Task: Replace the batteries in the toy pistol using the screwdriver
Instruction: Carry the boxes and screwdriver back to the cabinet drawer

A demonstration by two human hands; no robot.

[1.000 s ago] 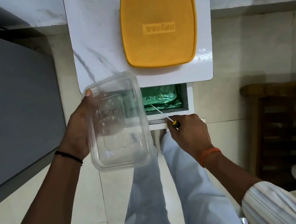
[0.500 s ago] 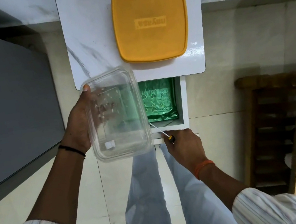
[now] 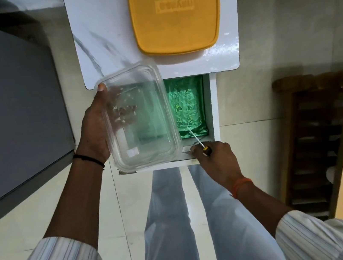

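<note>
I count one screwdriver (image 3: 199, 142), one clear plastic container (image 3: 139, 117), one yellow lid (image 3: 175, 12), one green packet (image 3: 188, 109) and one open drawer (image 3: 213, 109); I cannot find the toy pistol or any batteries in view.

Landmark: the drawer, pulled out below the near edge of the white marble worktop (image 3: 101, 33).

My left hand (image 3: 96, 130) holds the clear container by its left rim, thumb hooked over the far corner, so that grip is holding the container. The container hangs over the drawer's left half, overlapping its front edge.

My right hand (image 3: 217, 156) rests at the drawer's front edge, its grip closed on the screwdriver handle. The thin shaft points into the drawer, its tip over the green packet.

The packet lies in the drawer's right half, against the right wall. The lid lies on the worktop beyond the drawer, close to the worktop's near edge. Bare floor tile lies on either side of the drawer.
</note>
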